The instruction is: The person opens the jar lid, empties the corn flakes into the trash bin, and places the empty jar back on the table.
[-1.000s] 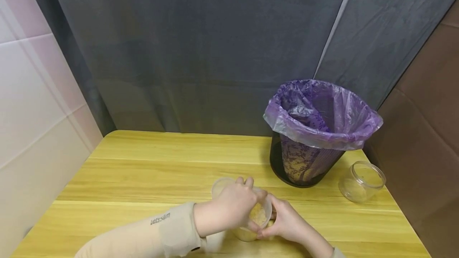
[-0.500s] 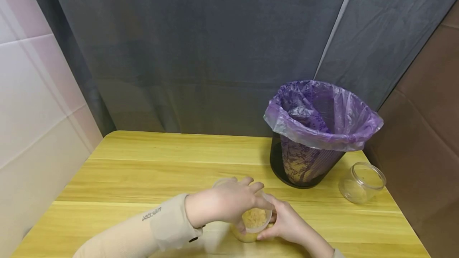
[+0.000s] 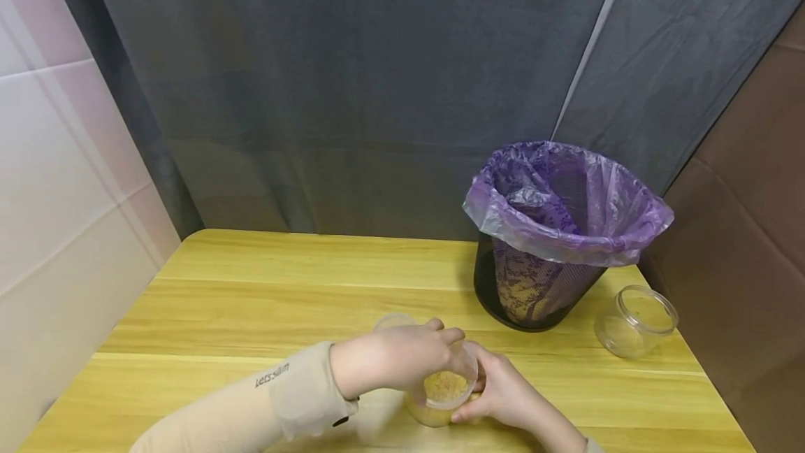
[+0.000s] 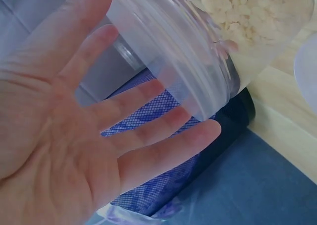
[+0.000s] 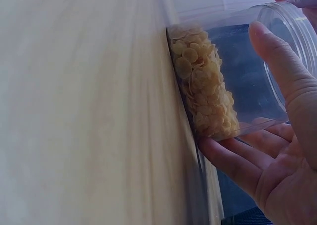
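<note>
A clear plastic jar (image 3: 430, 414) stands near the front of the table, its lower part holding pale yellow flakes (image 5: 203, 86). My right hand (image 3: 503, 390) grips it from the right side, thumb on the near wall and fingers behind. Over the top reaches my left hand (image 3: 402, 358); in the left wrist view its fingers (image 4: 158, 160) are fairly straight and spread, with fingertips right at the clear ridged rim (image 4: 183, 61). The left thumb tip also shows at the rim in the right wrist view. Behind the left hand lies another clear round piece (image 3: 391, 320), mostly hidden.
At the back right, a black mesh bin (image 3: 484, 285) carries a purple liner (image 3: 560, 243) folded over its rim. An uncovered clear jar (image 3: 635, 327) stands near the table's right edge. A grey curtain (image 3: 346, 89) hangs behind the wooden table (image 3: 251, 306).
My left hand has let go of the jar's top, spread its fingers and come back to the rim. The jar and my right hand have hardly moved.
</note>
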